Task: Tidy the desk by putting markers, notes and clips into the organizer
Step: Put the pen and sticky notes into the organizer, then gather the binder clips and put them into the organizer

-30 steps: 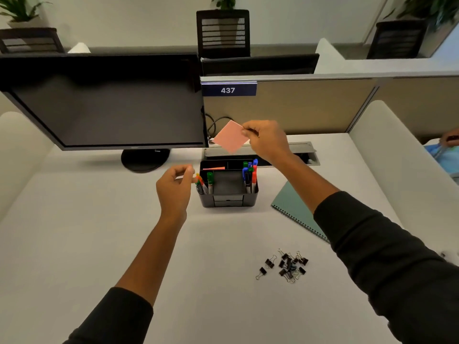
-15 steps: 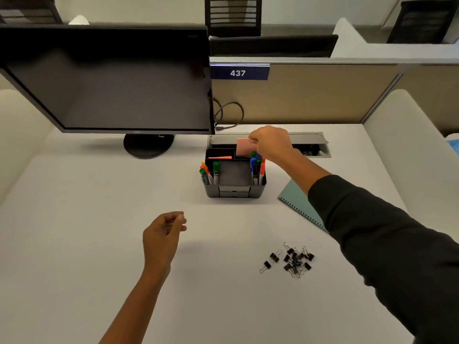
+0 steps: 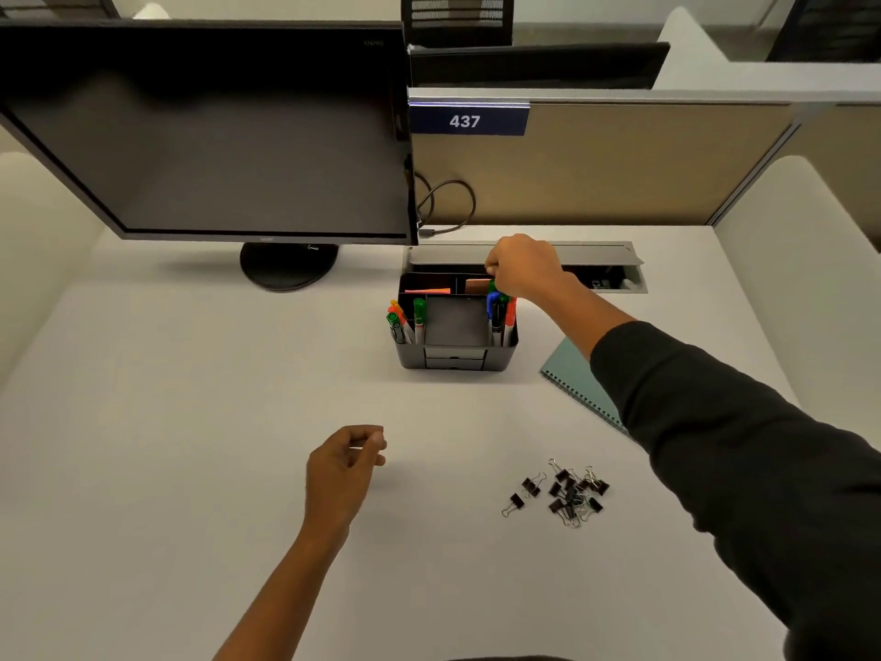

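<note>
Lowering into the organizer (image 3: 455,345) at twelve o'clock, a pink note (image 3: 478,285) is apparently pinched by right-hand fingers (image 3: 492,268); clips (image 3: 565,491) at five o'clock remain to be gathered.

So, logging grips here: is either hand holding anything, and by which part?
Right hand pinches the pink note by its top edge, inside the organizer. Left hand: cannot tell.

Bare counter (image 3: 190,469) spreads open toward its left edge. The monitor (image 3: 205,136) crowds the back-left corner; binder clips (image 3: 562,493) and a notebook (image 3: 577,379) clutter the right.
</note>
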